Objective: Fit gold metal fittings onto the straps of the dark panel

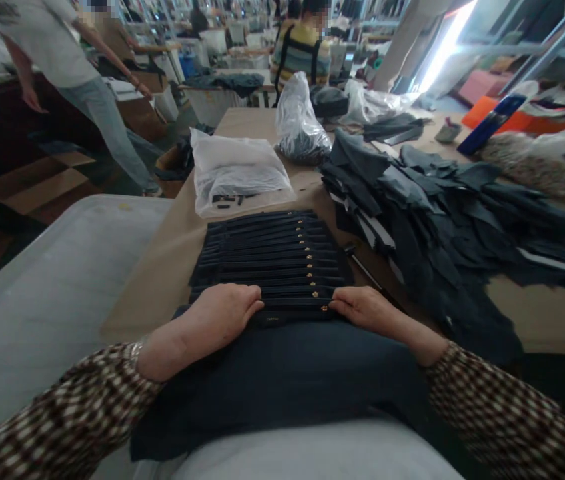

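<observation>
My left hand (230,308) and my right hand (357,307) are closed, thumbs against fingers, on the upper band of a dark navy garment (312,373). The band is held straight between them. A small gold-coloured fastener (324,308) shows on it beside my right fingertips, and a small label (272,319) lies nearer my left. The garment's lower part hangs over the near table edge towards me. Beyond my hands lies an overlapping row of similar dark garments (257,250), their bands stepped one behind another, with gold fasteners lined up on the right.
A white plastic bag (240,170) and a clear bag (302,127) stand behind the row on the brown table (147,287). Dark cut fabric pieces (442,200) are heaped at right. A white bin (52,280) stands left. One person (72,80) walks beyond; others are farther back.
</observation>
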A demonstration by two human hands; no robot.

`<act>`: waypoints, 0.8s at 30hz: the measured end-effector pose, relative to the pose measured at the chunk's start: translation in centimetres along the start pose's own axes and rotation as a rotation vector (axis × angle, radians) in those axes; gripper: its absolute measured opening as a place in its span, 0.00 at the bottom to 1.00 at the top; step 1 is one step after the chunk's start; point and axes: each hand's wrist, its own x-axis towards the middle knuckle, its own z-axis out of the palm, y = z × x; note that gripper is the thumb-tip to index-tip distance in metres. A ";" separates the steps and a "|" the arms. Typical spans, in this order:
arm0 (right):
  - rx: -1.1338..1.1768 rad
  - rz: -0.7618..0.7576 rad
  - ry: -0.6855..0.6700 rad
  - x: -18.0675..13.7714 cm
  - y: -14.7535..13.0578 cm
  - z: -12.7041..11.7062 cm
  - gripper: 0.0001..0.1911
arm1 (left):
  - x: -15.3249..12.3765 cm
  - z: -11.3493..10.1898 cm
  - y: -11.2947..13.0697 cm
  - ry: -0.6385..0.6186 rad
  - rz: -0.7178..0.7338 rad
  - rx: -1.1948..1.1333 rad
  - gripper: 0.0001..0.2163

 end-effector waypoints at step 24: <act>0.139 -0.317 -0.057 -1.2 -4.3 -1.8 0.10 | 1.3 8.5 2.3 0.333 0.568 0.398 0.18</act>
